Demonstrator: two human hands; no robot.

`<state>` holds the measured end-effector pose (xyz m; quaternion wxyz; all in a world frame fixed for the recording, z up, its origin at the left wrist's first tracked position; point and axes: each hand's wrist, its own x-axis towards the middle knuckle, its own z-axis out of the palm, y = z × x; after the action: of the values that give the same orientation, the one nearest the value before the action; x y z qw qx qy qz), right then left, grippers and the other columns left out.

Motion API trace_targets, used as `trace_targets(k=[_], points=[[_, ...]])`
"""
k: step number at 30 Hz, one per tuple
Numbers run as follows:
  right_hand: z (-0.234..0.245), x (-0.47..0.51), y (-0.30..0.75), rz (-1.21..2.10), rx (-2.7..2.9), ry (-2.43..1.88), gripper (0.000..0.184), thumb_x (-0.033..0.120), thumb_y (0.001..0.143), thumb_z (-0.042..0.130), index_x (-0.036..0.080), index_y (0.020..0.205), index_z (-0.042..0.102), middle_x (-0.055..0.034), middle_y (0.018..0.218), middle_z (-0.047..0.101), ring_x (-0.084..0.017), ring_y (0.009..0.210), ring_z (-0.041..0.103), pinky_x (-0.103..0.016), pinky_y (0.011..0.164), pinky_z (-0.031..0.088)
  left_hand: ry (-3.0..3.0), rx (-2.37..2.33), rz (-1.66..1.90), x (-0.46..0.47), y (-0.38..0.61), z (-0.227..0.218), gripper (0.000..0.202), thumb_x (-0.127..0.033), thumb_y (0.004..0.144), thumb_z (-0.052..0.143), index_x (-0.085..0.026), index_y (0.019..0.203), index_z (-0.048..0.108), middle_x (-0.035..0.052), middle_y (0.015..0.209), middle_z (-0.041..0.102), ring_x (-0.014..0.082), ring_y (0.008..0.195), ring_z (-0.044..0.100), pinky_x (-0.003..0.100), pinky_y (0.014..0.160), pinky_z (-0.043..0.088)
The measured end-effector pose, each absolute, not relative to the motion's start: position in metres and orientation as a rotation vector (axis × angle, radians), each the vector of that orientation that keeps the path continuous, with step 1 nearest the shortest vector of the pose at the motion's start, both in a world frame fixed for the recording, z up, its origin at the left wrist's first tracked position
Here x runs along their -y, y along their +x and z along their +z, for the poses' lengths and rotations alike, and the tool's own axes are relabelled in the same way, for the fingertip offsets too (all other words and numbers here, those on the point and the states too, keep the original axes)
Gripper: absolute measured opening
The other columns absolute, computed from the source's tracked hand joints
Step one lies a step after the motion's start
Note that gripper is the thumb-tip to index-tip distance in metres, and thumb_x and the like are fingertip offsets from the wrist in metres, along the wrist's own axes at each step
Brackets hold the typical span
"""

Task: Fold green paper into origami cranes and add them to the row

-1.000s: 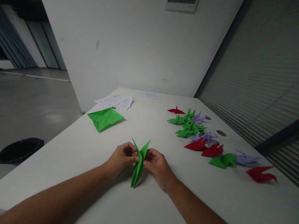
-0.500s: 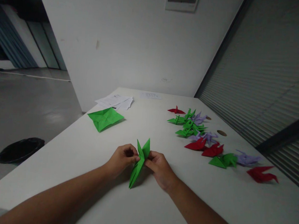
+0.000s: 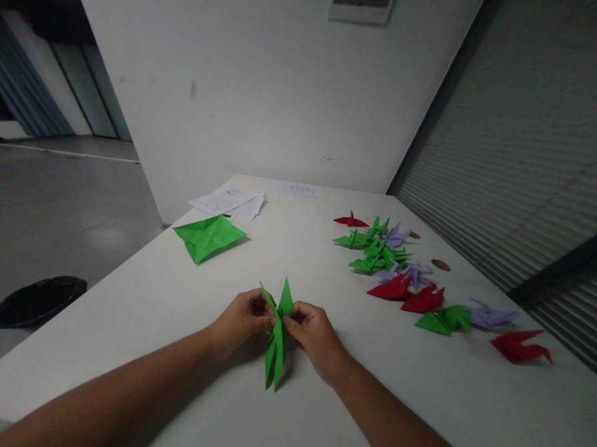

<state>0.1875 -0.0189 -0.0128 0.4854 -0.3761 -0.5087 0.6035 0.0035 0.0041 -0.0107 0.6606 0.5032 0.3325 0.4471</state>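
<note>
Between my two hands is a green folded paper [image 3: 279, 329], with two points spread upward and two narrow legs hanging down toward the table. My left hand [image 3: 243, 319] pinches its left side between thumb and fingers. On the other side, my right hand [image 3: 315, 334] has thumb and fingers closed on the paper's right edge. Parts of the fingers are hidden behind the folds. Farther off to the left lies a creased green paper sheet [image 3: 210, 239], flat on the white table [image 3: 193, 405].
Along the right side sit several folded paper cranes in green [image 3: 446, 320], red [image 3: 519, 346] and purple [image 3: 491, 315]. White printed papers [image 3: 229, 202] lie at the back left. A black-lined bin [image 3: 39, 302] stands on the floor left of the table. Blinds [image 3: 523, 128] border the right.
The green folded paper has turned more upright. Its top points have swung left and its lower legs have parted. Both hands keep hold of it, with the right thumb shifted slightly left.
</note>
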Motion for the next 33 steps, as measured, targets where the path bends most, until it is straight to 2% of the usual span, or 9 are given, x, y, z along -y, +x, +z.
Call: trace_targets(k=[6, 13, 18, 22, 25, 29, 33], points=[[-0.018, 0.017, 0.189, 1.343, 1.353, -0.930, 0.028, 0.042, 0.079, 0.081, 0.017, 0.078, 0.068, 0.0019, 0.069, 0.063, -0.013, 0.065, 0.055, -0.026, 0.062, 0.043, 1.124, -0.765, 0.972, -0.001, 0.004, -0.006, 0.035, -0.026, 0.061, 0.095, -0.013, 0.076, 0.066, 0.0018, 0.067, 0.066, 0.0140, 0.062, 0.062, 0.028, 0.063, 0.047], [-0.010, 0.028, 0.191, 1.089, 1.547, -0.952, 0.011, 0.028, 0.088, 0.070, 0.020, 0.081, 0.068, -0.0001, 0.075, 0.062, -0.016, 0.071, 0.057, -0.028, 0.066, 0.046, 1.014, -0.641, 0.950, 0.003, 0.003, -0.003, 0.037, -0.023, 0.061, 0.096, -0.013, 0.083, 0.067, 0.0035, 0.075, 0.070, 0.0150, 0.068, 0.066, 0.028, 0.068, 0.049], [-0.004, 0.031, 0.189, 1.165, 1.530, -0.850, 0.008, 0.022, 0.083, 0.072, 0.020, 0.082, 0.064, -0.0005, 0.078, 0.063, -0.018, 0.075, 0.060, -0.029, 0.072, 0.050, 1.011, -0.653, 1.002, -0.001, 0.003, -0.009, 0.038, -0.024, 0.059, 0.096, -0.014, 0.081, 0.067, 0.0038, 0.074, 0.072, 0.0166, 0.069, 0.068, 0.029, 0.069, 0.050], [-0.001, 0.032, 0.188, 1.147, 1.532, -0.869, 0.007, 0.021, 0.082, 0.070, 0.020, 0.081, 0.063, -0.0005, 0.077, 0.063, -0.018, 0.074, 0.061, -0.030, 0.071, 0.050, 1.109, -0.716, 1.039, -0.002, 0.002, -0.011, 0.034, -0.026, 0.063, 0.094, -0.013, 0.081, 0.068, 0.0038, 0.076, 0.072, 0.0168, 0.070, 0.067, 0.029, 0.070, 0.051], [0.005, 0.036, 0.189, 1.041, 1.616, -0.899, 0.003, 0.018, 0.083, 0.066, 0.020, 0.083, 0.064, -0.0009, 0.079, 0.064, -0.018, 0.074, 0.060, -0.029, 0.071, 0.050, 1.227, -0.757, 1.048, 0.000, 0.000, -0.006, 0.032, -0.030, 0.067, 0.092, -0.013, 0.083, 0.071, 0.0039, 0.076, 0.072, 0.0166, 0.071, 0.066, 0.029, 0.071, 0.052], [0.015, 0.044, 0.188, 0.819, 1.752, -0.930, 0.012, 0.011, 0.079, 0.061, 0.022, 0.084, 0.063, -0.0001, 0.079, 0.063, -0.018, 0.074, 0.059, -0.028, 0.071, 0.047, 1.349, -0.726, 1.019, 0.006, -0.004, 0.007, 0.030, -0.035, 0.073, 0.088, -0.013, 0.085, 0.072, 0.0059, 0.080, 0.073, 0.0195, 0.077, 0.068, 0.032, 0.075, 0.054], [0.020, 0.049, 0.187, 0.715, 1.775, -0.938, 0.016, 0.007, 0.076, 0.058, 0.023, 0.080, 0.059, 0.0013, 0.076, 0.059, -0.017, 0.072, 0.058, -0.028, 0.069, 0.046, 1.420, -0.734, 1.071, 0.010, -0.005, 0.013, 0.028, -0.035, 0.075, 0.087, -0.014, 0.084, 0.070, 0.0043, 0.078, 0.070, 0.0177, 0.073, 0.066, 0.029, 0.070, 0.053]])
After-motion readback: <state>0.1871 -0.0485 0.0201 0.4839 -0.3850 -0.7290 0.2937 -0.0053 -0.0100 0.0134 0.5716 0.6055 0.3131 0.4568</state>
